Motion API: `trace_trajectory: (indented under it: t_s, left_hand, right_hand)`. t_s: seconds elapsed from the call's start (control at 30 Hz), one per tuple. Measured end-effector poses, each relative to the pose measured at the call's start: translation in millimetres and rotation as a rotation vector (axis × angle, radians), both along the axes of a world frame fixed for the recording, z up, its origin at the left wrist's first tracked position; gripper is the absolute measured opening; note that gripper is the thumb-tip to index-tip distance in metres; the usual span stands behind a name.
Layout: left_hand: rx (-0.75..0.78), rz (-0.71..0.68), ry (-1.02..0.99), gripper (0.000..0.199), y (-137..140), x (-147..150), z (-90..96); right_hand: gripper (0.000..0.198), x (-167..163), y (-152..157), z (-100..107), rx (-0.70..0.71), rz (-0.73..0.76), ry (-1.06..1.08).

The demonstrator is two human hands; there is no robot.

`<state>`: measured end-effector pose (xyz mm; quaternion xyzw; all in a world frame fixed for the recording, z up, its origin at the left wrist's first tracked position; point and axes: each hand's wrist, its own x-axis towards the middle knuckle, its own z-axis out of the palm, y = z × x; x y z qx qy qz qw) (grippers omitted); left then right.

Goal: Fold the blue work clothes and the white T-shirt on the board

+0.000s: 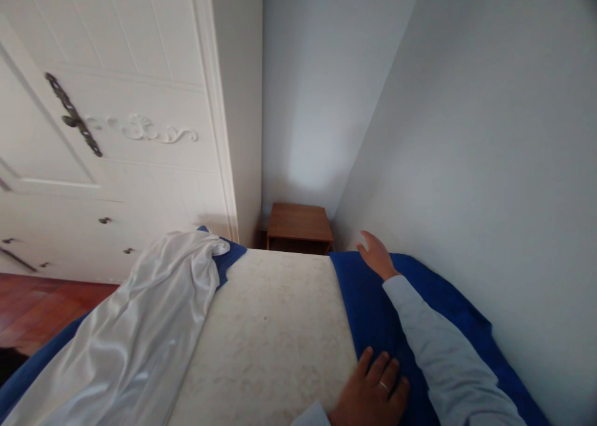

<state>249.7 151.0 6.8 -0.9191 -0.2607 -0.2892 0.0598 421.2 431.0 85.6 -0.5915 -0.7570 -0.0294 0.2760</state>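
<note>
Two hands work over a patterned, cream-coloured mattress (280, 326), and we look down its length towards a brown wooden nightstand (298, 222) in the corner. The left hand (370, 388), wearing a ring (384, 385), lies palm down with fingers spread on the inner edge of a royal-blue sheet (361, 301); we cannot tell whether its fingertips pinch the fabric. The right hand (375, 255) reaches further ahead, its fingers extended and grasping nothing, above or just touching that sheet's far end beside the grey wall (489, 134). The blue sheet runs along the mattress's right side; more blue cloth shows at the left, partly under a rumpled white satin cover (153, 301). We judge the step in hand to be arranging the blue sheet along the wall side; the next move seems to call for taking hold of its edge and drawing it flat. At the left stands a white wardrobe (153, 59) with scrollwork and a dark metal handle (73, 116). We find no brand, label or readable writing.
</note>
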Motion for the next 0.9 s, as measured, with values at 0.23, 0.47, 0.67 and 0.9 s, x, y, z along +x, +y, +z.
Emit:
trace_trajectory:
  t_s: [0.23,0.47,0.67,0.9]
  left_hand:
    - [-0.257,-0.075,0.026,0.074,-6.0,-17.5,31.8]
    - [-0.377,-0.125,0.033,0.068,-4.7,-23.2,38.3]
    - [-0.419,-0.140,0.045,0.067,-2.6,-22.9,43.2]
    - [-0.390,-0.131,0.067,0.066,-2.8,-21.9,45.9]
  right_hand:
    - [0.061,66.8,-72.3,-30.2,-0.272,-0.214,-0.223]
    - [0.066,106.5,-137.2,-36.2,-0.411,-0.194,-0.294]
    - [0.067,152.2,-204.3,-47.7,-0.334,-0.417,-0.290]
    - [0.071,174.0,-246.3,-64.2,-0.338,-0.522,-0.255]
